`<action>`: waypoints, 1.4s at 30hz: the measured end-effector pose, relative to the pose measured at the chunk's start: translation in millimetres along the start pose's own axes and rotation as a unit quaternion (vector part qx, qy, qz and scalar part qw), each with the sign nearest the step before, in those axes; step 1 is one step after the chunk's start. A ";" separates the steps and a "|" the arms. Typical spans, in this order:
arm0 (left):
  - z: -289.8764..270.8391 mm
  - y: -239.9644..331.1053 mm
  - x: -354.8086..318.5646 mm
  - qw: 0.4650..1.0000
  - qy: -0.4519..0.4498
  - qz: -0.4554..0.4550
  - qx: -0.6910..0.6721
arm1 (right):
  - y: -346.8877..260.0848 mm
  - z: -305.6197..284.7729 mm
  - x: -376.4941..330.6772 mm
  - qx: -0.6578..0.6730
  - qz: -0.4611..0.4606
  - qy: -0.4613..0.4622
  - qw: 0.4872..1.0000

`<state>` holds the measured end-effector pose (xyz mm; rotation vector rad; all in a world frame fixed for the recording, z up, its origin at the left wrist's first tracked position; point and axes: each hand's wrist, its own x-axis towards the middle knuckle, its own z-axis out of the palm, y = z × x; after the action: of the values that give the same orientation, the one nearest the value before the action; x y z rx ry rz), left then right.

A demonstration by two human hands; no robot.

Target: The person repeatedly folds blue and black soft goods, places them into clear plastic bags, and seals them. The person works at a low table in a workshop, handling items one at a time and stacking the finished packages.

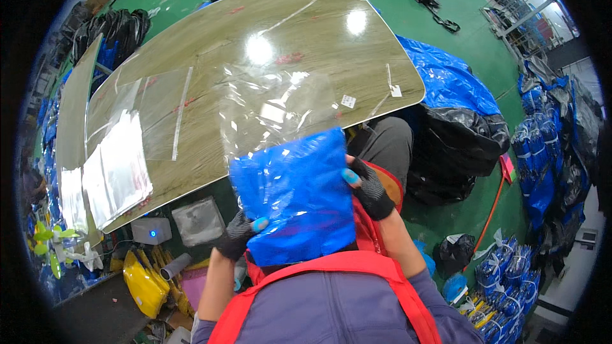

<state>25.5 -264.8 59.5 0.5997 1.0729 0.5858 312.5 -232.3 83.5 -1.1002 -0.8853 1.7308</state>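
Observation:
A folded blue plastic sheet [296, 197] lies in front of me, close to my chest, with its top at the table's near edge. My left hand [239, 234], in a dark glove with bare blue-tipped fingers, is closed on the sheet's lower left edge, thumb on top. Gripping the upper right edge is my right hand [368, 186], gloved the same way; its fingers behind the sheet are hidden. From the top of the blue sheet a clear plastic bag [280, 105] spreads over the table. How far the bag covers the sheet is hard to tell.
The wood-patterned table [344, 32] carries a stack of clear bags [118, 172] at left and small white labels [348, 101]. A blue and black sack [446, 127] stands to its right. Blue bundles [503, 274] and yellow packets [145, 283] lie low on either side.

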 end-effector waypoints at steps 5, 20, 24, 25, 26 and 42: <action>2.7 13.8 3.6 0.986 0.119 0.104 -0.053 | 10.3 11.7 -9.9 -0.185 0.063 -0.147 0.970; -1.1 -13.0 -1.6 0.985 0.152 0.083 -0.016 | 42.9 -15.4 -2.4 -0.191 -0.010 -0.022 0.981; -10.6 -15.6 11.8 0.964 0.149 0.218 -0.035 | 30.8 -16.5 8.1 -0.263 0.088 -0.058 0.959; -12.0 -18.8 12.1 0.958 0.190 0.209 0.055 | 28.4 -17.3 14.7 -0.186 0.024 -0.021 0.982; -11.6 -21.7 16.6 0.934 0.223 0.278 0.020 | 26.7 -17.7 19.2 -0.131 -0.007 0.010 0.991; 6.5 -33.7 0.0 0.991 0.091 0.036 -0.087 | 27.6 -12.1 14.2 -0.075 0.102 -0.070 0.989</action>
<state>36.5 -289.4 38.2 0.4388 1.1609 0.8001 312.4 -227.8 50.5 -1.2158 -1.0333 1.9544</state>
